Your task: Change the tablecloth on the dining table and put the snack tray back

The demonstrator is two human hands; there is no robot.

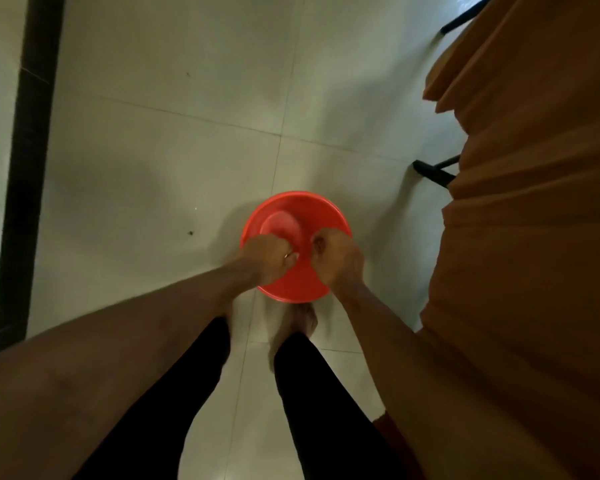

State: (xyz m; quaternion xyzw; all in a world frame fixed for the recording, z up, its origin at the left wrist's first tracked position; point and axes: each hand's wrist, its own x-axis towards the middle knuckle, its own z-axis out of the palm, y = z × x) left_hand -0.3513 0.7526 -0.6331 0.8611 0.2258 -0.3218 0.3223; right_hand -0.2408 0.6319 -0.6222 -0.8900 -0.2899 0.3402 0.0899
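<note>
Red round plastic snack tray [293, 216] sits dead centre of the head view, over the pale glossy tiled floor [170, 133] and just ahead of the person's bare feet [303, 320]. I honestly can't tell if it's resting on the tiles or held a bit above them. There's a soft shadow on its left side, but that doesn't settle it.

Both hands are on the near half of the rim. The left hand [269, 259], with a thin ring [287, 255] on one finger, has its fingers curled over the edge into the tray. The right hand [336, 259] is clamped on the rim the same way, just beside it. The near rim is mostly hidden under the knuckles. The inside shows a lighter raised patch, too blurry to say what it is.

The orange-brown fabric tablecloth [534, 202] hangs in big folds down the whole right side, cut off by the frame, so whatever it's draped on is covered. Two black furniture legs [433, 171] poke out from behind it; what they belong to is hidden. A dark strip [28, 168] runs down the left edge. Black leggings [194, 393] fill the bottom.
</note>
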